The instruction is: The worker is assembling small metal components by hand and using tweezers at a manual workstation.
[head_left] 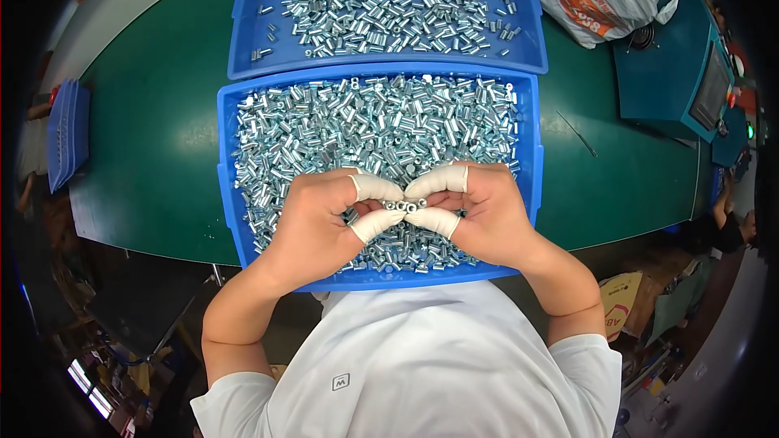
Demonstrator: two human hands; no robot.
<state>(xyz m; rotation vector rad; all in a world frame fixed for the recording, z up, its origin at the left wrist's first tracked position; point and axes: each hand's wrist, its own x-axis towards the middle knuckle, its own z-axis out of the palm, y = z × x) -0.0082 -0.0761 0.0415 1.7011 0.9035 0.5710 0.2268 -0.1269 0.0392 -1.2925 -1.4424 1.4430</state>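
Note:
Thumb and forefinger of my left hand [320, 215] and of my right hand [485, 209] wear white finger cots and meet tip to tip. Pinched between them is a short row of small silvery metal sleeves [402, 207], their round open ends facing up toward me. Both hands hover over the near blue tray [225, 146], which is filled with many loose sleeves [381, 126] of the same kind lying at all angles. My palms and curled fingers hide part of the heap, and I cannot tell whether more sleeves sit inside the palms.
Beyond it, a second blue tray [242, 40] holds scattered sleeves. A white and orange plastic bag [580, 0] and a teal machine with a screen [669, 57] stand at the right. A thin rod [578, 134] lies on the green table [154, 130]. Stacked blue trays [69, 136] are far left.

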